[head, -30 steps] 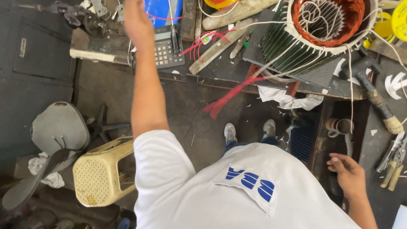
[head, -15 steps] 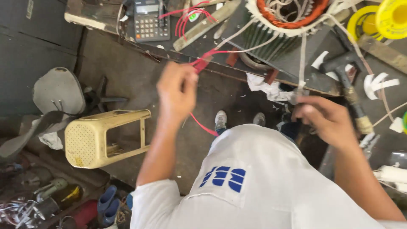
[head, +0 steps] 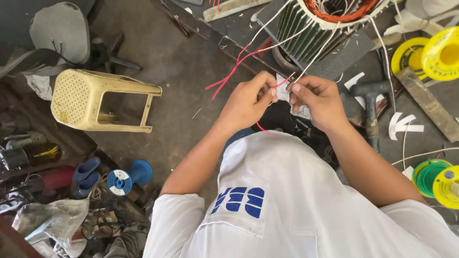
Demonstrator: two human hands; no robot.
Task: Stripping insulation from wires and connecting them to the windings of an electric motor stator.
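Note:
My left hand [head: 251, 98] and my right hand [head: 316, 99] meet in front of my chest, fingertips pinched together on a thin red wire [head: 234, 71] and a white lead. The red wire runs up and left toward the bench edge, and a loop of it hangs below my left hand. White leads [head: 315, 52] run from my fingers up to a finned motor stator [head: 318, 24] with copper windings at the top of the view. I wear a white shirt [head: 287, 205].
A cream plastic stool [head: 103, 100] lies on its side at left. A blue spool [head: 126, 177] and clutter sit at lower left. A hammer [head: 370, 102], yellow tape rolls [head: 428, 52], white paper strips and green and yellow spools [head: 437, 179] lie on the right.
My left hand came down from the far bench and my right hand rose from my side. Both now meet on the wires. The view has tilted down toward the floor.

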